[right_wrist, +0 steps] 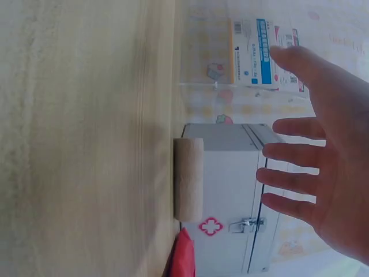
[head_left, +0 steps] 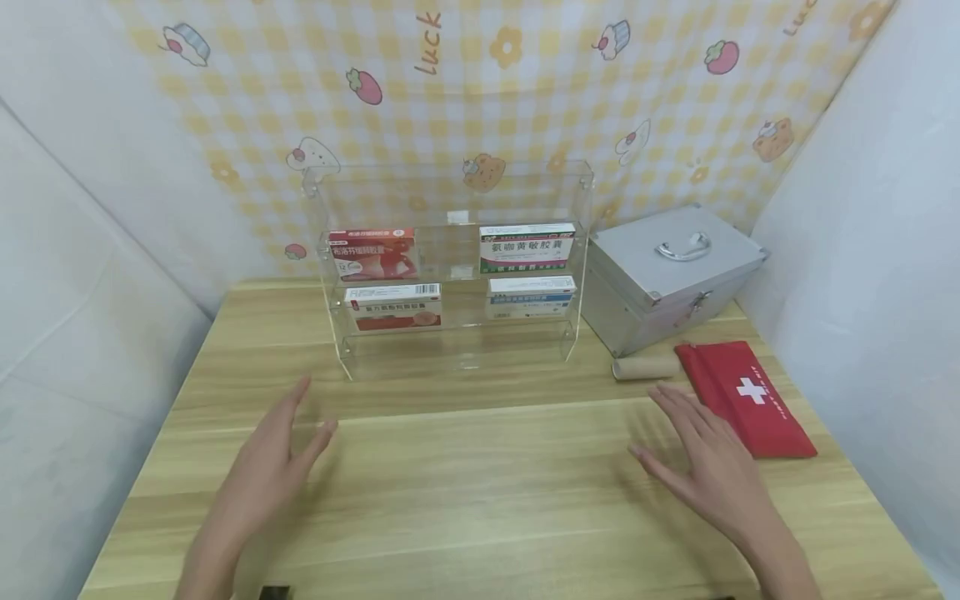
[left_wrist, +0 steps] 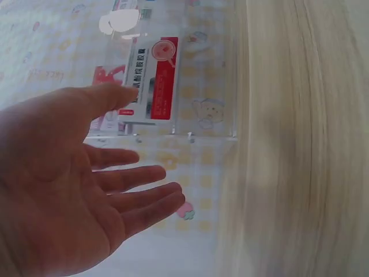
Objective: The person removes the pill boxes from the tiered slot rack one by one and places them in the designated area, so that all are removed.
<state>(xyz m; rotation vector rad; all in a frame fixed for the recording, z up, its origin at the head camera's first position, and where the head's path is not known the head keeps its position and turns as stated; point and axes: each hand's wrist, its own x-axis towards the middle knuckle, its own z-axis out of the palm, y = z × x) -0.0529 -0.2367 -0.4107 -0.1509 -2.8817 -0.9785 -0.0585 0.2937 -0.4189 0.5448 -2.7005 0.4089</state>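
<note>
Both hands hover over the wooden table with fingers spread and nothing held. My left hand [head_left: 262, 467] is in front of the left end of a clear acrylic rack [head_left: 465, 354]. My right hand [head_left: 705, 467] is nearest to a beige roll [head_left: 647, 367] and a red first aid pouch [head_left: 742, 400]. On the rack's upper shelf stand a red and white medicine box [head_left: 373, 255] and a white, green and pink one [head_left: 527, 248]. The lower shelf bears a white and red box [head_left: 394, 307] and a white and blue box [head_left: 531, 297].
A silver metal case [head_left: 667, 275] with a top handle and front latch stands closed right of the rack. Its red cross shows in the right wrist view. Behind the table [head_left: 480, 500] hangs a yellow checked cloth [head_left: 450, 100]; white sheets flank both sides.
</note>
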